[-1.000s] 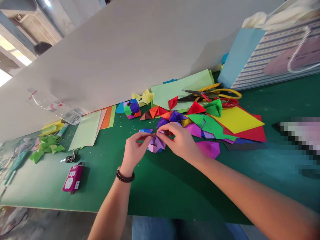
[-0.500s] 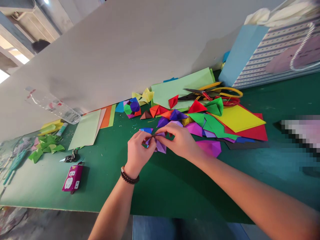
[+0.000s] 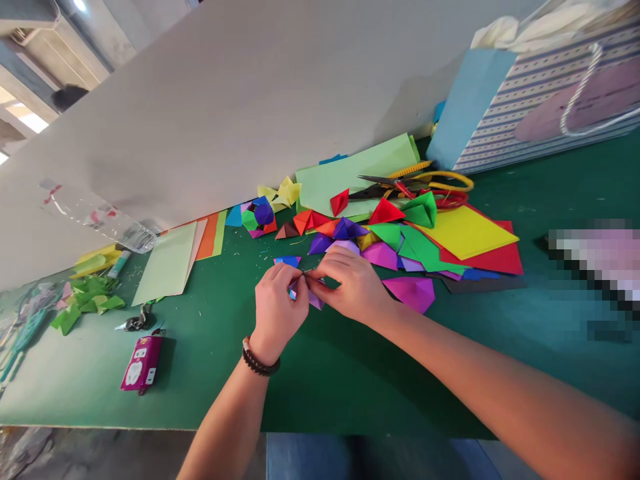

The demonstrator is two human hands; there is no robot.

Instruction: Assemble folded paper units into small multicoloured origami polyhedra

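Over the middle of the table, my left hand (image 3: 283, 298) and my right hand (image 3: 354, 280) meet, thumbs and fingertips pinched together. Between them is a small folded paper piece (image 3: 316, 300); purple paper shows below the fingers, and a thin dark edge shows at the fingertips. The fingers cover most of it. A blue folded paper piece (image 3: 287, 261) lies just behind my left hand. Close to my right hand are a magenta paper piece (image 3: 413, 293) and a loose pile of folded pieces, among them a purple one (image 3: 350, 229) and a green one (image 3: 425, 247).
Two pairs of scissors (image 3: 453, 183) rest on pale green sheets (image 3: 357, 173) at the back, near a striped paper bag (image 3: 485, 107). To the left are a plastic bottle (image 3: 120, 227), paper sheets (image 3: 167, 263), keys (image 3: 139, 320), a magenta pouch (image 3: 143, 362) and green paper scraps (image 3: 93, 297).
The view has shifted slightly, so the table things sit a little further left. Both hands keep their pinch; less of the purple paper shows beneath them now.
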